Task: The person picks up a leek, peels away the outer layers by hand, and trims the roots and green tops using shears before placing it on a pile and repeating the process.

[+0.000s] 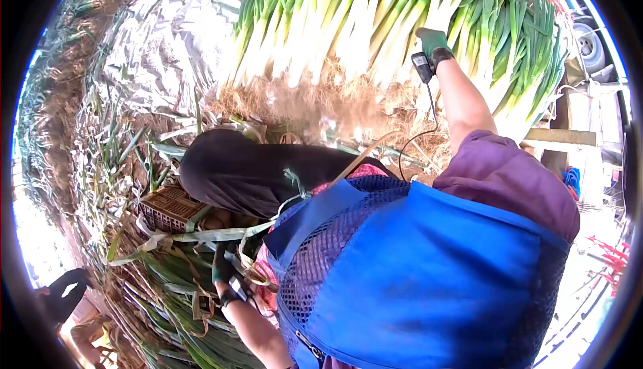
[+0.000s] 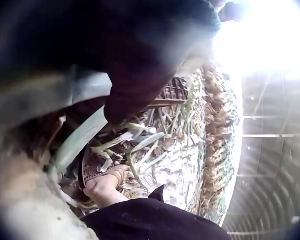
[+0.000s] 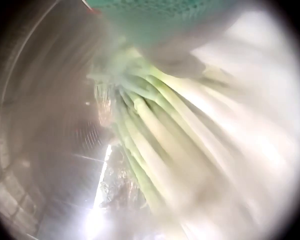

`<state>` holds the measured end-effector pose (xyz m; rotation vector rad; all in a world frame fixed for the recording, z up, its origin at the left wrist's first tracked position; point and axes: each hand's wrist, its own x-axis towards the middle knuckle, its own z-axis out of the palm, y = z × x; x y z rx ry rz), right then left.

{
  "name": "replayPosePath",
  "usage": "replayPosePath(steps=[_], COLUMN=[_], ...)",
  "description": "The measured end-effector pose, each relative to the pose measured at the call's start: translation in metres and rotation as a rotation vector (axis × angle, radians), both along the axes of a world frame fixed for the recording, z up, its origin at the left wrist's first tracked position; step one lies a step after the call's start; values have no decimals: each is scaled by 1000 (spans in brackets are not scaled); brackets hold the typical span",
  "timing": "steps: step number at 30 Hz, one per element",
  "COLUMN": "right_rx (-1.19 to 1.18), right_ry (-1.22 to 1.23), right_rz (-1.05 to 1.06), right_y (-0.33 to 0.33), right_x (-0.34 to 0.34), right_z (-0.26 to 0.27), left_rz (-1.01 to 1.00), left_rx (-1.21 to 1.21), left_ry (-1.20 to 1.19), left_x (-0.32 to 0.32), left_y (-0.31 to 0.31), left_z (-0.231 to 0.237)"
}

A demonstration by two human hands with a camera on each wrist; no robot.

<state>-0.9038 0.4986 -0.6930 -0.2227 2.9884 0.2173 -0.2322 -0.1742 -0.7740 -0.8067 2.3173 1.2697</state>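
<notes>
Working rightward, held the dark-green-gloved left hand (image 1: 222, 268) low among long green leaves (image 1: 174, 272), near the brown slatted plastic crate (image 1: 167, 209); could not determine finger closure. Set the green-gloved right hand (image 1: 434, 40) against the broad pile of white-stemmed green leeks (image 1: 365, 27); could not confirm a grip there either. Called, by judgement, for firm stem support and minimal leaf bending. Had likely clearance over the crumpled white sheet (image 1: 174, 40), left of tan fibrous roots (image 1: 288, 99) edging the pile. Needed care farther right around the thin black cable (image 1: 436, 117) and pale wooden board (image 1: 562, 136).
</notes>
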Motion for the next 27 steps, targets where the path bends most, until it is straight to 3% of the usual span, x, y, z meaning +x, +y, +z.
replayPosePath(steps=[1,4,5,6,7,8,9,10,11,13,15,17,18,19,20,21,22,23,24,25,26,27], right_rx=[-34,349,439,380,320,251,179,321,347,445,504,342,3,-166,-257,-192,-331,-485,-632,-685,-956,-1210], right_ry=[-37,-104,-135,-109,-81,-133,-179,-154,-106,-166,-276,-209,-162,-111,318,422,412,375,310,333,127,-92], right_rz=[-121,-8,13,51,89,-5,-100,31,66,71,26,-48,-324,-483,-677,-535,-368,-199,-38,90,173,243], right_y=[-2,-9,-9,10,13,13,-2,-2,-2,-3,-13,15,28,-4,-49,-76,-101,-125,-150,-199,-251,-301], right_x=[-12,-10,-5,-9,-4,-2,12,15,21,27,29,-7,-14,-7,19,24,15,5,-4,7,33,65], right_z=[-17,-20,-20,-36,-34,-33,-11,-6,-4,-5,4,-53,-52,-20,3,19,30,39,51,73,101,122], left_rz=[-109,-122,3,130,285,441,608,761,529,458,1096,1118,1139,1166,1200,1234,1274,1186,1206,1060,1086,970], left_rx=[-92,110,441,770,794,814,523,232,42,-262,169,46,62,63,48,-37,-130,-168,-118,-32,47,87], left_ry=[174,336,404,468,470,482,432,382,233,413,528,468,539,611,684,736,785,741,752,587,409,201], left_x=[-21,-14,-9,-11,-8,-5,-2,-5,-4,-2,-45,-41,-38,-36,-28,-24,-20,-11,-11,18,8,5], left_y=[19,-7,-16,-17,-17,-17,-17,-19,-23,-8,32,35,38,41,43,48,55,67,76,65,78,83], left_z=[13,-54,-75,-83,-85,-86,-71,-51,-6,43,126,161,171,181,194,208,223,244,254,243,247,244])
